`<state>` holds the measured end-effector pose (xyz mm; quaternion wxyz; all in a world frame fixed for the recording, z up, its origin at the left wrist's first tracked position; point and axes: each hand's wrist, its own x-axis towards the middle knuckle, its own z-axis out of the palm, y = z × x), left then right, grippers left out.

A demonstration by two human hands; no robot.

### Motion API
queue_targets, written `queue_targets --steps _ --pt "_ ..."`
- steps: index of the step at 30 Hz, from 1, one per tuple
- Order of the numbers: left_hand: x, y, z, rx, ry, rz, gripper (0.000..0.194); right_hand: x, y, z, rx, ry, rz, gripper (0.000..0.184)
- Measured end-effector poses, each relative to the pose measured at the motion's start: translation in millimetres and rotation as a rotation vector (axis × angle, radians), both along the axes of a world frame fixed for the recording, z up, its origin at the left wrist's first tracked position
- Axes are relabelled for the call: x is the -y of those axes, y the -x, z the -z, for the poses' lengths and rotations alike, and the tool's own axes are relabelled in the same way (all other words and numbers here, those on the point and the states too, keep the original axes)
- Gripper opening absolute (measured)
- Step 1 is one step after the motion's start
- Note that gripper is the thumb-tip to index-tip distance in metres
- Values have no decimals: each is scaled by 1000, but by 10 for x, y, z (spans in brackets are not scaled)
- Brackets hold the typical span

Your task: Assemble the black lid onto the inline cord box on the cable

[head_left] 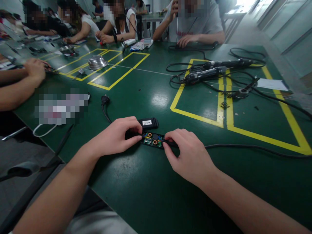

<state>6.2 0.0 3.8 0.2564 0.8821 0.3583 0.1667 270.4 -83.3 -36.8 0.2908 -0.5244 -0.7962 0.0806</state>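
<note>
An open black plastic case with a circuit board (153, 139) inside lies on the green table in front of me. Copper coils and coloured wires show on the board. My left hand (122, 135) pinches the left end of the case between thumb and fingers. At the opposite end, my right hand (186, 148) is closed on the black cable where it enters the case. Just behind the case lies a separate black cover (149, 123) with a white label. The black cable (231, 146) runs off to the right, and a power plug (105, 100) lies beyond my left hand.
Black electric screwdrivers (204, 75) with tangled cords lie inside yellow tape outlines at the right. A metal bowl (97, 62) stands farther back. Several people sit around the table; a co-worker's hands (35, 70) are at the left. White paper (272, 84) lies at the right.
</note>
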Motion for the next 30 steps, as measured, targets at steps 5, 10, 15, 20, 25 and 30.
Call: queue_targets --steps 5,10,15,20,25,30 --pt "-11 29 10 -1 17 23 15 16 -9 -11 -21 20 -4 11" --pt "2 25 4 3 15 38 17 19 -25 -6 -68 5 4 10" --pt "-1 27 -13 32 24 37 15 22 -21 -3 -83 -28 15 12" --pt "18 27 -53 106 -14 8 12 29 -16 -25 -129 -57 14 14" --pt "24 16 -59 100 -1 17 14 26 -10 -43 -149 -50 18 15" --pt "-4 23 -21 59 8 39 14 11 -9 -41 -144 -3 23 15"
